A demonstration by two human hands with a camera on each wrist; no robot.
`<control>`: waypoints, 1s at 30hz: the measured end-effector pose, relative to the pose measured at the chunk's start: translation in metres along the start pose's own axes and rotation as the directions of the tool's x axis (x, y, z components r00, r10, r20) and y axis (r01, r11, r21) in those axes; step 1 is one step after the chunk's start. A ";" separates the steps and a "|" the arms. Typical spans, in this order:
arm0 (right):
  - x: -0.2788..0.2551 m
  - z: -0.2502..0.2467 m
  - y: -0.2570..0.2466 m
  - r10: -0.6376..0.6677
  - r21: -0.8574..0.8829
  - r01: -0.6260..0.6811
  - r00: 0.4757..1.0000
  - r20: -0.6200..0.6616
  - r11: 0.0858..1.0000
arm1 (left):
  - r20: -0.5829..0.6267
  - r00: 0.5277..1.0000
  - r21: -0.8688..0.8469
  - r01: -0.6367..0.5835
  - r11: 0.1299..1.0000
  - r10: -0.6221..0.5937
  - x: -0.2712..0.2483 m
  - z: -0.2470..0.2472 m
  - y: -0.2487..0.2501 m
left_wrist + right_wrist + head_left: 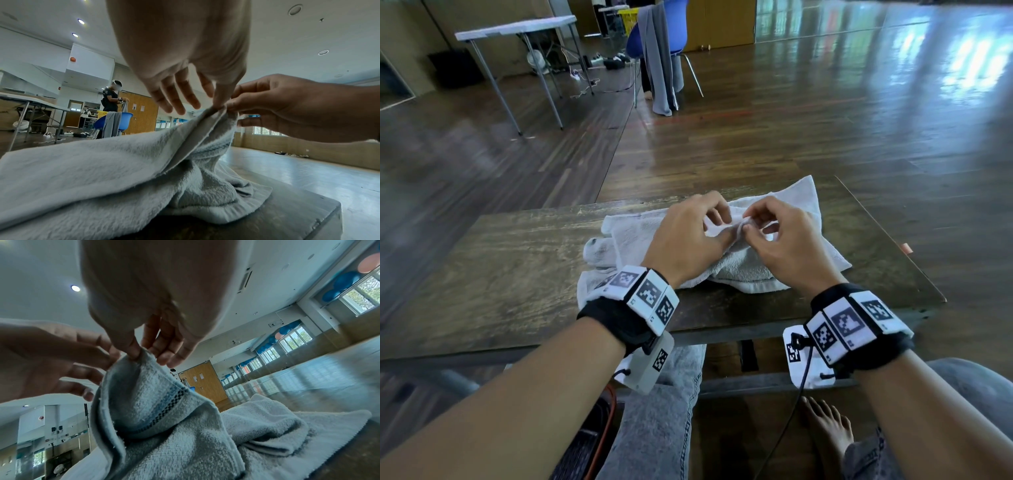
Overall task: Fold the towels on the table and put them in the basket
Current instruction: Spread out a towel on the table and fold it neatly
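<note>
Head view first, taking the wooden table (pixel 500 274) as the landmark: a white towel (pixel 791 202) lies rumpled across its middle, one end trailing off the near edge left of the left wrist, the far corner reaching the table's back edge. Left of centre above the towel, the left hand (pixel 685 240) has thumb and forefinger closed on a raised corner of the cloth, its other fingers loosely spread — the left wrist view shows them fanned out and touching nothing. Just right of it, touching at the same corner, the right hand (pixel 787 243) pinches the towel too, thumb against forefinger; the right wrist view shows the thumb tip pressed on the hem, the remaining fingers slack behind it. The pinched corner itself is mostly hidden between the two hands. That view also shows a dark checked band woven near the towel's hem.

No basket shows near the table. Far behind the table's left half stands a white folding table (pixel 517 27), and right of it a blue chair (pixel 671 20) draped with grey cloth; a yellow object behind the chair is too cut off to identify. Another person is partly hidden behind the chair.
</note>
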State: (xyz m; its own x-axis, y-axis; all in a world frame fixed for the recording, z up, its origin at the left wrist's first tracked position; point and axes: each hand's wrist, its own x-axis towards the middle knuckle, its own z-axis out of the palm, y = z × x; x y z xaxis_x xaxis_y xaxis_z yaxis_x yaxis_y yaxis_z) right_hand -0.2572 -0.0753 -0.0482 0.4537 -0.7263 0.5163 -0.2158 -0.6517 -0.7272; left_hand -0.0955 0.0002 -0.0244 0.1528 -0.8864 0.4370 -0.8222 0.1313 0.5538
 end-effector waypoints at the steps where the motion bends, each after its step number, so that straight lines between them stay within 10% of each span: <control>1: 0.000 0.000 0.000 -0.010 -0.007 0.010 1.000 -0.012 1.000 | -0.012 0.999 0.022 -0.034 0.999 0.034 -0.002 0.002 0.000; 12: 0.004 -0.014 -0.004 -0.001 0.016 0.004 0.986 -0.166 1.000 | 0.026 0.995 0.317 0.079 0.945 -0.092 0.003 -0.002 -0.020; 30: 0.005 -0.046 0.022 0.091 -0.027 -0.102 0.956 -0.279 0.994 | 0.031 0.985 0.283 0.152 0.947 -0.168 -0.038 -0.104 -0.075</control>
State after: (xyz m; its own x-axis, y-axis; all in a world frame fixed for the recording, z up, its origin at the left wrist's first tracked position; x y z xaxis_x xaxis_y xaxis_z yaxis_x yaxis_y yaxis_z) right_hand -0.2998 -0.1036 -0.0407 0.1730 -0.8146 0.5536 -0.2839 -0.5795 -0.7639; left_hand 0.0170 0.0705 -0.0086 0.2715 -0.9094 0.3152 -0.9105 -0.1365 0.3904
